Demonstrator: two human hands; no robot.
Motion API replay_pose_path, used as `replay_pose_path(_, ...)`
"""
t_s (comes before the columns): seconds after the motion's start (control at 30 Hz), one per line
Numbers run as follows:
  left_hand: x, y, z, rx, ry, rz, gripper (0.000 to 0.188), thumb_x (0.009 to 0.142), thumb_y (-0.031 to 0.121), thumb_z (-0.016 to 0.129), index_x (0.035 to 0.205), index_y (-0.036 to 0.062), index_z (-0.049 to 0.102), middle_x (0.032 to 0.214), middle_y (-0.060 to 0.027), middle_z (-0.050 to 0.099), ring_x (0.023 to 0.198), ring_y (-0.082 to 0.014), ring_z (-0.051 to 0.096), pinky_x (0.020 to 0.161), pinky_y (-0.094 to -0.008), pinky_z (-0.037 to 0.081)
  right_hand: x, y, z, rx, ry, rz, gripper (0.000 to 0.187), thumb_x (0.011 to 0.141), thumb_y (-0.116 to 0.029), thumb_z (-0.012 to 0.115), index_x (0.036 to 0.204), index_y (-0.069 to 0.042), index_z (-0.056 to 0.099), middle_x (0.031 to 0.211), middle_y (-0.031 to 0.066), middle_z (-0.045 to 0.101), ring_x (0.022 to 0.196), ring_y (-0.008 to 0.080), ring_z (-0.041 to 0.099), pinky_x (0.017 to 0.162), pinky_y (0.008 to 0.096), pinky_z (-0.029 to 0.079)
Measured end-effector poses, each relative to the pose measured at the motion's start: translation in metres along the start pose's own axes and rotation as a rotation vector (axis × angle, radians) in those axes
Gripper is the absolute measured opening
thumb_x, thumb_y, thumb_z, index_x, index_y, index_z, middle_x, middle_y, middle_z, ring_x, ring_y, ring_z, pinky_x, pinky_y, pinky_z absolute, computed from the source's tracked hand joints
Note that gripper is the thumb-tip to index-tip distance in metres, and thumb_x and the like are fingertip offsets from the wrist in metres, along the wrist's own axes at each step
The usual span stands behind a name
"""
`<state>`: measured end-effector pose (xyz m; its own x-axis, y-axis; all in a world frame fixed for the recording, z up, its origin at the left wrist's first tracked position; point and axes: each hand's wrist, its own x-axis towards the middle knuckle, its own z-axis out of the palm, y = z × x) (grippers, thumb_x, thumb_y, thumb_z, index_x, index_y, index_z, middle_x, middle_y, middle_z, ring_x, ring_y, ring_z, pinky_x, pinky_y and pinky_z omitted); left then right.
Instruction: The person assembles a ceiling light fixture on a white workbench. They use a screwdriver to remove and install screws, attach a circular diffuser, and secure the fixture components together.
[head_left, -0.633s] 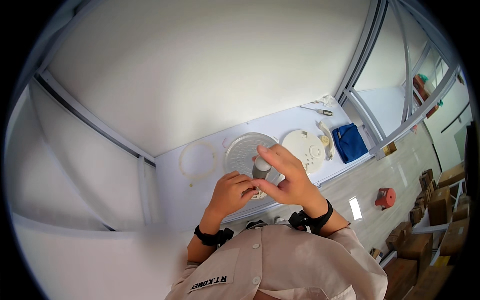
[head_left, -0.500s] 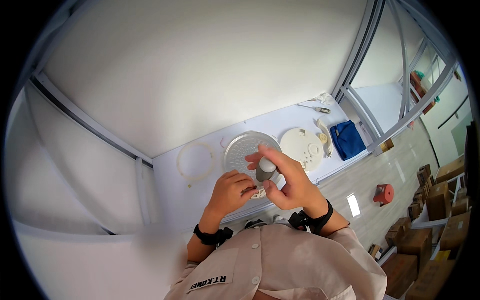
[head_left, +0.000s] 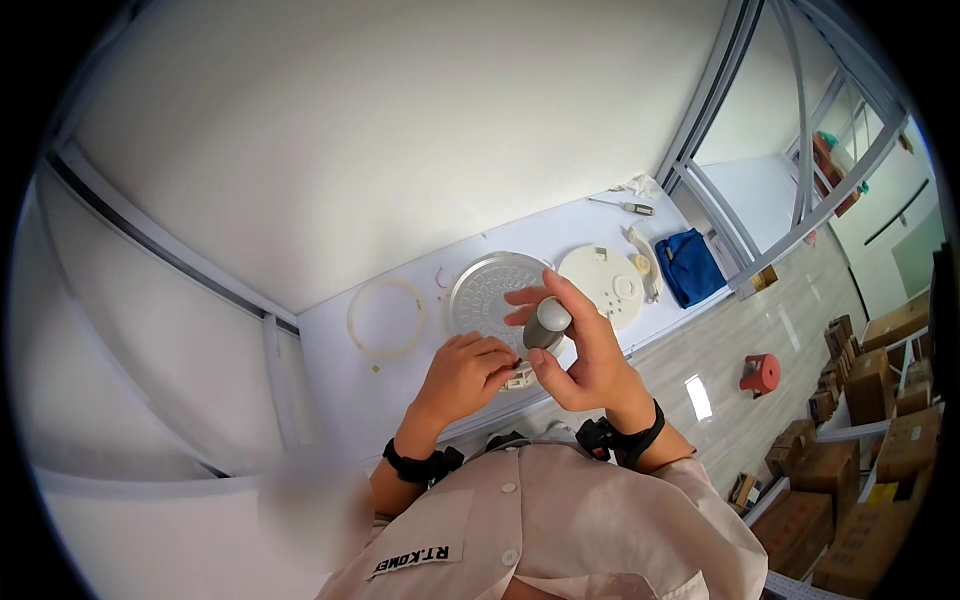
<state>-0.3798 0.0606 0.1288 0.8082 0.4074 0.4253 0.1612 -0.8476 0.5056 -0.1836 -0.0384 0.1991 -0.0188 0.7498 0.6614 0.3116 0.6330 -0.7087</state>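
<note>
In my right hand (head_left: 596, 362) is a screwdriver with a grey, round-ended handle (head_left: 546, 326); fingers and thumb surround the handle, and its shaft is hidden from view. My left hand (head_left: 458, 378) is closed in a pinch beside the screwdriver's lower end, with a small dark bit at the fingertips, too small to name. Just below those fingertips shows a cream plastic part (head_left: 520, 379) with slots, partly covered by the hands. Beyond both hands a round silver metal dish (head_left: 480, 300) with a patterned surface lies on the white table (head_left: 345, 400).
A thin cream ring (head_left: 352, 322) lies left of the dish. To the right are a white round cover (head_left: 592, 282), a curved cream piece (head_left: 651, 280), a folded blue cloth (head_left: 692, 268) and another screwdriver (head_left: 638, 209). A red stool (head_left: 763, 373) and cardboard boxes (head_left: 826, 473) stand on the floor.
The screwdriver handle has shifted slightly right and tilted, showing more of its side. My right fingers have moved up and right around it. The left hand stays nearly in place.
</note>
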Motion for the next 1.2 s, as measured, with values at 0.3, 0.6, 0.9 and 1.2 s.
replay_pose_path(0.3, 0.002, -0.005, 0.004, 0.019, 0.04, 0.039, 0.013, 0.081, 0.018, 0.085, 0.086, 0.0113, 0.075, 0.089, 0.002, 0.073, 0.079, -0.0231, 0.068, 0.069, -0.0394, 0.054, -0.006, 0.008, 0.008, -0.25, 0.176, 0.099, 0.108, 0.085, -0.017, 0.091, 0.168, -0.004, 0.023, 0.131, 0.0202, 0.066, 0.115, 0.0298, 0.069, 0.097, 0.0406, 0.057)
replay_pose_path(0.6, -0.002, -0.005, 0.006, -0.115, 0.172, -0.045, 0.015, 0.083, 0.01, 0.085, 0.09, 0.0063, 0.073, 0.096, -0.0047, 0.077, 0.078, -0.024, 0.072, 0.066, -0.0358, 0.057, -0.002, 0.006, 0.008, 0.026, 0.26, -0.039, 0.096, 0.092, -0.004, 0.081, 0.167, -0.003, 0.022, 0.125, 0.0219, 0.068, 0.107, 0.027, 0.073, 0.094, 0.0416, 0.06)
replay_pose_path(0.9, 0.0, 0.004, 0.017, -0.312, 0.434, -0.137, 0.011, 0.093, -0.001, 0.076, 0.101, 0.0007, 0.069, 0.101, -0.0116, 0.077, 0.08, -0.0188, 0.072, 0.07, -0.0298, 0.057, -0.015, 0.013, -0.016, 0.079, 0.644, 0.022, 0.092, 0.088, -0.009, 0.087, 0.159, -0.005, 0.029, 0.117, 0.0164, 0.066, 0.098, 0.0246, 0.072, 0.09, 0.0409, 0.062)
replay_pose_path(1.2, 0.039, 0.034, 0.064, -0.472, 0.628, -0.136, 0.006, 0.099, 0.001, 0.072, 0.103, 0.0001, 0.068, 0.091, -0.0103, 0.074, 0.078, -0.0171, 0.071, 0.066, -0.0287, 0.055, -0.037, 0.016, -0.088, 0.111, 0.759, 0.058, 0.096, 0.086, -0.01, 0.088, 0.159, -0.011, 0.027, 0.112, 0.0122, 0.065, 0.096, 0.0224, 0.069, 0.086, 0.0416, 0.065)
